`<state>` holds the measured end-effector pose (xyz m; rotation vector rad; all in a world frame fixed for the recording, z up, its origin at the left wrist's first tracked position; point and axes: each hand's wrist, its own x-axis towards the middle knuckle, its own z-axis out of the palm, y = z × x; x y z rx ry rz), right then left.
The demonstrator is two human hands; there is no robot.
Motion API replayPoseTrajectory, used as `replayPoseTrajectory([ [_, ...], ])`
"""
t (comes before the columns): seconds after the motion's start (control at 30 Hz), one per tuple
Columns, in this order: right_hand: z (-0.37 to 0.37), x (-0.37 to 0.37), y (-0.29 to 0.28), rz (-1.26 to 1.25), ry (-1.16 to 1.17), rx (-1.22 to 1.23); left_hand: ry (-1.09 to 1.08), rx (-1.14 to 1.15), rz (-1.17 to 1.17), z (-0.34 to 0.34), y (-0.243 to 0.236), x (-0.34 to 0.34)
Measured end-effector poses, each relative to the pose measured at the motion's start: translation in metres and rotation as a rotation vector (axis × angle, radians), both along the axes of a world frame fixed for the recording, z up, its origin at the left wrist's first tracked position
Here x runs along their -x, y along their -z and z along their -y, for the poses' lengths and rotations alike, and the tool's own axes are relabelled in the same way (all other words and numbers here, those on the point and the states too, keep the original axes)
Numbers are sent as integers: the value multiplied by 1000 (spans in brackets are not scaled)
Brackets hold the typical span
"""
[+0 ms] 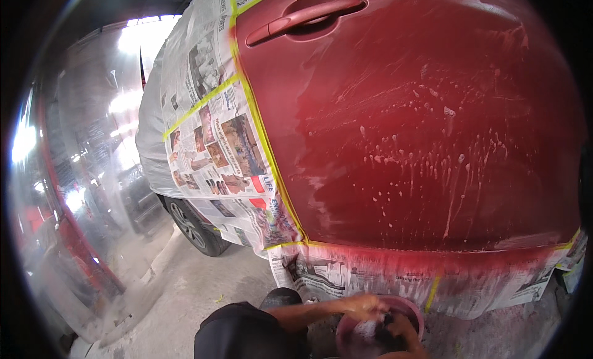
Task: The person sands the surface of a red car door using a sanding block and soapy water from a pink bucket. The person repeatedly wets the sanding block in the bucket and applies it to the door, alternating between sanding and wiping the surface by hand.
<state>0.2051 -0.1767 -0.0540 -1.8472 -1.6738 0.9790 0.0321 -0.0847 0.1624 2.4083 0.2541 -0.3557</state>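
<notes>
Both my hands are over a round pink basin (414, 310) on the floor, close to the car. My left hand (367, 306) reaches across its far side, fingers curled together. Lower and to the right, my right hand (401, 330) is bent inward over the basin, its fingers closed too. Between and below them are a dark patch and whitish, sudsy-looking liquid (365, 329). What the fingers hold, if anything, is too small and shaded to make out. In front stands a dull red car door (383, 130), wet with drips and pale streaks.
Newspaper (228, 140) edged with yellow tape masks the panel left of the door, and more newspaper (383, 282) hangs below it. A door handle (306, 20) juts out above. Clear plastic sheeting (92, 130) hangs at left, near a wheel (194, 226) on the concrete floor (228, 275).
</notes>
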Motion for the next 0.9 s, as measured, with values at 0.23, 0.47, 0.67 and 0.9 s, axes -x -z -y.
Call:
replayPoseTrajectory([
  [0.23,12,10,-54,119,286,-60,-288,-1370,1084,-8,-272,-71],
  [0.47,29,27,-88,160,266,-87,-486,-1527,1157,-7,-317,-180],
  [0.67,28,19,-71,168,240,-20,-129,-1297,1300,32,-299,-291],
  [0.9,13,5,-43,122,200,-39,126,-1225,1183,27,-299,-286],
])
